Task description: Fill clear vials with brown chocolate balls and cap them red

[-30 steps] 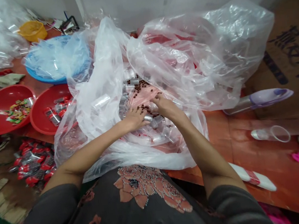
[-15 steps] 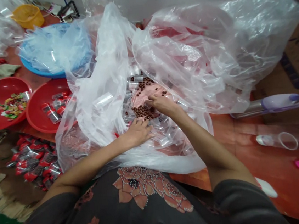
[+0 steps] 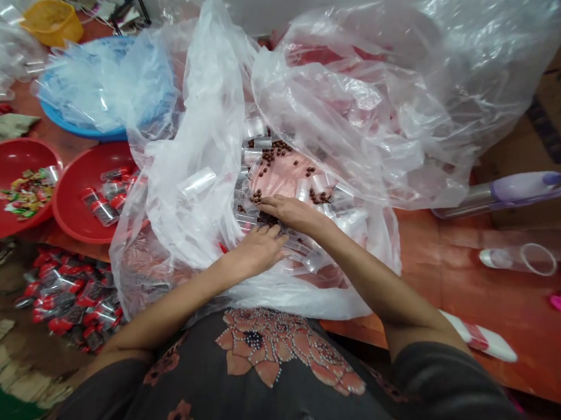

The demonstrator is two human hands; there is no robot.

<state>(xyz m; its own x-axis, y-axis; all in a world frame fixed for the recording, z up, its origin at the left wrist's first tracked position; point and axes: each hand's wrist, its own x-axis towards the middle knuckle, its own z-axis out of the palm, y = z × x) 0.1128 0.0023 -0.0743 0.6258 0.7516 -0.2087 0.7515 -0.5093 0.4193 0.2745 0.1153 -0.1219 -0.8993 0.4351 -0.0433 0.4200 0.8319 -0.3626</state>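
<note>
A large clear plastic bag [image 3: 197, 178] lies open in front of me, with loose clear plastic vials [image 3: 197, 182] around a pink basin floor [image 3: 281, 175]. Small dark brown beads [image 3: 274, 149] are scattered on the pink, in small groups. My right hand [image 3: 293, 214] lies flat with its fingertips over a patch of beads at the left of the pink. My left hand [image 3: 255, 251] rests palm down on the vials just below it, nearly touching the right hand. Neither hand shows anything held.
Two red basins stand at left, one with colourful wrappers [image 3: 10, 188], one with red-capped vials [image 3: 91, 196]. Beyond them is a blue basin [image 3: 70, 115] under plastic. Red-and-black packets [image 3: 73, 305] lie lower left. A purple-topped tube [image 3: 514, 191] and clear cylinder [image 3: 519, 260] lie right.
My right hand has slid left and flattened over the bead patch, covering most of it. My left hand has shifted slightly. The view has tilted a little.
</note>
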